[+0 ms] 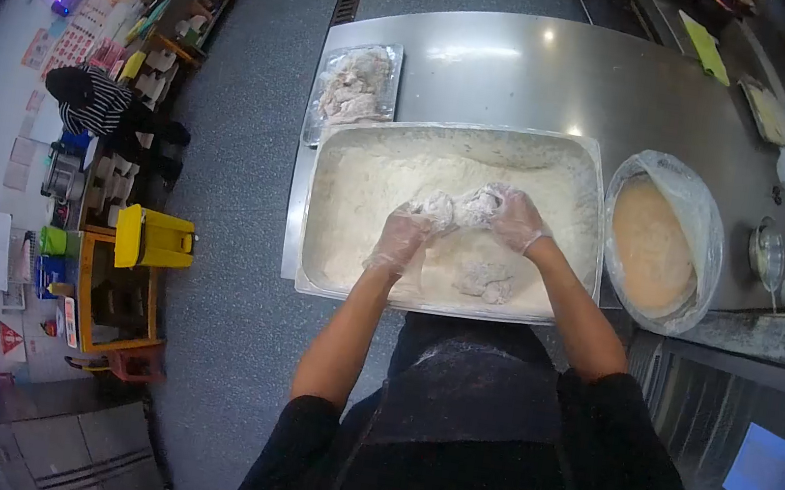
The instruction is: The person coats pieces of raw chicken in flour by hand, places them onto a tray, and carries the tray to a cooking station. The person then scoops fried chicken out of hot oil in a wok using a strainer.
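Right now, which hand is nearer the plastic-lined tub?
Right. The right hand is over the flour tray, left of the plastic-lined tub; the left hand is over that tray too, farther left.

— Viewpoint?
— One view, head-worn, pitched steeply down and forward. Wearer's dark apron [460, 408] fills 6 o'clock, close in.
— Centre?
— Left hand [402, 238] and right hand [518, 220] over the powder-filled tray [486, 140], near, seen from above. Steel table [495, 70] runs on toward 1 o'clock.
— Reach?
— Very wide: edges bowed, corners black. Another person [104, 103], well off, 10 o'clock.
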The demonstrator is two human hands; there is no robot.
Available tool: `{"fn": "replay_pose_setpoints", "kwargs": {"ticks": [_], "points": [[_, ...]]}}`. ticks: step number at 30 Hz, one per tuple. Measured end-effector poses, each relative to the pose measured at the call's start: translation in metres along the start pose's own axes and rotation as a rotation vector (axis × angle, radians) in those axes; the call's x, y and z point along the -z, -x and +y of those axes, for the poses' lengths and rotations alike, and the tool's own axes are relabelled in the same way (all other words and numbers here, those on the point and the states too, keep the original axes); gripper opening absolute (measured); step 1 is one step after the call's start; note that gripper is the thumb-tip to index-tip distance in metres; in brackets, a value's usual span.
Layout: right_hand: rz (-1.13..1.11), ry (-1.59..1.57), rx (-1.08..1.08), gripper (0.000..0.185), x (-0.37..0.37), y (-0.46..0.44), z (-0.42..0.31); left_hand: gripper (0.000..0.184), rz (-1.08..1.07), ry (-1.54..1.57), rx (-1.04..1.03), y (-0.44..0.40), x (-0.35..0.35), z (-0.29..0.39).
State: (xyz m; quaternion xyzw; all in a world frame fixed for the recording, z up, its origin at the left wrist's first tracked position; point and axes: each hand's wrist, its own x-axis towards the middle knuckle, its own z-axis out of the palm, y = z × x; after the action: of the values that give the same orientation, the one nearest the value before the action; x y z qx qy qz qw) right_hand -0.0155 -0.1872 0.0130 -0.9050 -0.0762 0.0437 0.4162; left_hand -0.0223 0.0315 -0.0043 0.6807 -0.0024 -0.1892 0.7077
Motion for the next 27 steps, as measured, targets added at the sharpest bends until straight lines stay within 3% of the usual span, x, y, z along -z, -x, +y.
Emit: {"fn": "replay_pose_setpoints", "kwargs": {"ticks": [2, 3, 5, 7, 9, 10, 11, 14, 16, 18, 22, 23, 24, 25, 27], "points": [[0.1, 0.389, 0.377, 0.034, 0.01, 0.004, -0.009, 0.036, -0.024, -0.224, 0.18, -0.007, 0.016, -0.014], [0.088, 0.399, 0.389, 0.034, 0.017, -0.004, -0.015, 0.036, -0.014, -0.209, 0.175, -0.006, 0.02, -0.011], [-0.439, 0.387, -0.196, 0.034, 0.035, -0.027, -0.031, 0.027, 0.034, -0.079, 0.088, 0.008, 0.023, -0.001], [-0.438, 0.593, -0.194, 0.029, 0.046, -0.028, -0.039, 0.03, 0.025, -0.209, -0.039, 0.017, 0.024, 0.015], [-0.413, 0.601, 0.126, 0.034, 0.036, -0.034, -0.006, 0.035, -0.059, -0.55, -0.037, 0.022, 0.025, 0.036], [-0.505, 0.662, -0.242, 0.035, 0.056, -0.03, -0.055, 0.035, -0.06, -0.537, -0.029, 0.028, 0.024, 0.042], [-0.514, 0.671, -0.244, 0.035, 0.054, -0.03, -0.045, 0.036, -0.062, -0.562, 0.019, 0.032, 0.024, 0.048], [-0.441, 0.757, -0.072, 0.039, 0.06, -0.04, -0.021, 0.039, -0.067, -0.644, 0.051, 0.031, 0.031, 0.051], [-0.204, 0.728, -0.08, 0.034, 0.069, -0.028, -0.033, 0.041, -0.083, -0.697, 0.055, 0.033, 0.032, 0.044], [-0.259, 0.801, -0.038, 0.033, 0.074, -0.028, -0.036, 0.041, -0.151, -1.096, 0.072, 0.029, 0.032, 0.045], [-0.259, 0.773, -0.011, 0.034, 0.1, -0.01, -0.091, 0.04, -0.274, -1.377, 0.092, 0.027, 0.04, 0.049], [-0.264, 0.781, -0.005, 0.034, 0.097, -0.001, -0.093, 0.043, -0.185, -1.354, -0.11, 0.022, 0.05, 0.026], [-0.075, 0.687, 0.124, 0.034, 0.096, 0.009, -0.092, 0.047, -0.094, -1.324, -0.311, 0.021, 0.057, 0.014], [0.114, 0.583, 0.245, 0.033, 0.095, 0.013, -0.088, 0.047, -0.093, -1.323, -0.311, 0.026, 0.054, 0.03], [0.02, 0.756, 0.177, 0.031, 0.064, 0.006, -0.004, 0.049, -0.186, -1.305, 0.008, 0.035, 0.045, 0.066]]}}
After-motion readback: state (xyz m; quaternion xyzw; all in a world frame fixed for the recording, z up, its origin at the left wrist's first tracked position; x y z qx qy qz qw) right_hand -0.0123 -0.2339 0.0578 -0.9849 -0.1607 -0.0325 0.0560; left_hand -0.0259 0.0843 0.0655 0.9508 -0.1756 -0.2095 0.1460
